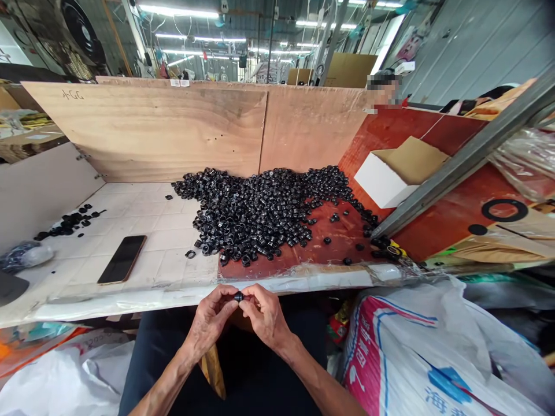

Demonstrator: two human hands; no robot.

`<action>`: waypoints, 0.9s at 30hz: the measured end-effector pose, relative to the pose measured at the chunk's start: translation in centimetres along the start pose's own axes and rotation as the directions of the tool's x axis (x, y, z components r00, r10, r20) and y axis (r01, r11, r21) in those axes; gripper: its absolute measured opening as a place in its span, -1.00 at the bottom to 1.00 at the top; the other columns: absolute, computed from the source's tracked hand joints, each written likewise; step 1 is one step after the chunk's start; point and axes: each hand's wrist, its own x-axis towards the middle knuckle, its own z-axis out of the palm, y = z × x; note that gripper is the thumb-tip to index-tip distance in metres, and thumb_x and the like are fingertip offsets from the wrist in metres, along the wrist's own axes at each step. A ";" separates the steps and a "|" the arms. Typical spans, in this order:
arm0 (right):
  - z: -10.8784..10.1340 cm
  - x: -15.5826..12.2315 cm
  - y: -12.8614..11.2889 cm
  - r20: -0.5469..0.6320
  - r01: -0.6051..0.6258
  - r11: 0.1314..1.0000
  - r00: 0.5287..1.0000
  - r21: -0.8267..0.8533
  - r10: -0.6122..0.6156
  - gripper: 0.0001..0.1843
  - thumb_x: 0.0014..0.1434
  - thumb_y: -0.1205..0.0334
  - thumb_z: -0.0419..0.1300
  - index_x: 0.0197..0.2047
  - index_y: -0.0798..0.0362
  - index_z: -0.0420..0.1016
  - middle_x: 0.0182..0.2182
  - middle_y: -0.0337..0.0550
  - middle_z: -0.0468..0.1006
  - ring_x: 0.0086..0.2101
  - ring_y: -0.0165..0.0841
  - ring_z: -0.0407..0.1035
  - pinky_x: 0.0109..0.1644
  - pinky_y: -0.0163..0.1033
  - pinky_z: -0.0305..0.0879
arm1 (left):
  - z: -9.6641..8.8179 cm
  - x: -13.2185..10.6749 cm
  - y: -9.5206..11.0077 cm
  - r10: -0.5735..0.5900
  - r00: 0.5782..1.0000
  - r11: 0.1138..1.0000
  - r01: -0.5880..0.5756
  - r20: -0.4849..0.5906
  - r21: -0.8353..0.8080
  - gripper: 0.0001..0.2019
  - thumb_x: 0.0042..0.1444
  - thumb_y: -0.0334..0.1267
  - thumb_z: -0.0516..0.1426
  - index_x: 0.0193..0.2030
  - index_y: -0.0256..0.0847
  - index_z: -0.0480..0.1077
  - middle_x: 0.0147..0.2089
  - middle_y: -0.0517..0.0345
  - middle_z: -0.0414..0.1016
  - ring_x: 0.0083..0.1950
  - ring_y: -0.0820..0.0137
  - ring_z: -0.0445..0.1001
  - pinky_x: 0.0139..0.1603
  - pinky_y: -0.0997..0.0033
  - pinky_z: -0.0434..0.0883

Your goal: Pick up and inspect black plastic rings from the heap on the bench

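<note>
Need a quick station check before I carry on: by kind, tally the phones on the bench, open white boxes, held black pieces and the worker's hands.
Phone: 1
Open white box: 1
Held black piece: 1
Hands, left hand and right hand: 2
Total: 5
The heap has too many pieces to count.

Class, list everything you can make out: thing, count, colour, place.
Table: one, whitish and red, centre
Small parts: countless, black, heaped on table
Phone: one, dark, table's left side
Wooden wall: one, light brown, behind heap
Side board: one, red, right
Open box: one, white and brown, right
Metal bar: one, grey, right
Printed sack: one, white and pink, lower right
Lights: several, white, overhead
Co-worker's head: one, blurred, behind wall
Held part: one, black, lower centre
Left hand, right hand: one each, bare, gripping held part
</note>
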 end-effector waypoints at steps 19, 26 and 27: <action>-1.8 0.2 1.3 0.035 -0.188 0.973 0.980 -0.137 0.194 -0.81 0.19 0.20 0.23 -0.45 0.01 0.42 -0.63 -0.29 0.45 -0.58 -0.35 0.38 -0.42 -0.29 0.30 | -2.0 0.4 2.3 0.020 0.916 0.911 -0.182 0.401 0.370 -0.92 0.28 -0.21 0.23 -0.19 -0.11 0.55 -0.30 0.18 0.61 -0.32 0.35 0.58 -0.29 0.44 0.51; -6.2 7.4 4.5 -0.256 -0.034 0.724 0.946 -0.689 -0.199 -0.78 0.17 0.35 0.28 -0.08 0.10 0.47 -0.21 0.03 0.53 -0.20 -0.12 0.48 -0.15 -0.12 0.41 | 1.4 8.0 -0.3 0.242 0.965 0.760 -0.126 -0.098 0.637 -0.73 0.11 -0.15 0.36 -0.12 -0.16 0.47 -0.33 0.18 0.50 -0.38 0.31 0.51 -0.31 0.36 0.44; -6.0 7.8 4.9 -0.245 -0.044 0.695 0.950 -0.718 -0.193 -0.80 0.18 0.35 0.28 -0.09 0.09 0.47 -0.20 0.02 0.52 -0.22 -0.14 0.47 -0.17 -0.14 0.41 | 2.0 8.8 -1.1 0.281 0.952 0.722 -0.125 -0.123 0.681 -0.71 0.10 -0.17 0.37 -0.09 -0.17 0.47 -0.29 0.14 0.51 -0.34 0.27 0.53 -0.28 0.33 0.45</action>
